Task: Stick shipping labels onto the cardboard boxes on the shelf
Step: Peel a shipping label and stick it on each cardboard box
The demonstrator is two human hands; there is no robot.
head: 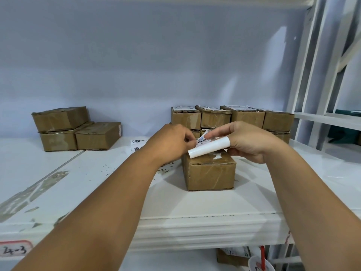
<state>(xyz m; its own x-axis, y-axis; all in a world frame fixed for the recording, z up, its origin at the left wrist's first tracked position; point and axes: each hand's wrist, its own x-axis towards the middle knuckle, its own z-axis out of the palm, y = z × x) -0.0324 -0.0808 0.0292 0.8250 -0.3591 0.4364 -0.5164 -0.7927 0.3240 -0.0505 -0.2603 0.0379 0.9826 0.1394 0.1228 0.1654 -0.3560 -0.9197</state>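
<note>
Label (pixel 207 148) held between both hands, directly above the cardboard box (pixel 211 173), which sits on the white shelf (pixel 88 182) just below the fingers. Left hand (pixel 172 139): fingers (pixel 187 138) curled, pinching the printed barcode corner. Right hand (pixel 252 142): thumb and forefinger pinch the same end from the opposite side; the white sheet curls over one finger. Beyond the fingers, a stack of labelled boxes (pixel 232 117). Well to their left, three plain boxes (pixel 78 130); loose stickers (pixel 137 142) lie near the left wrist.
</note>
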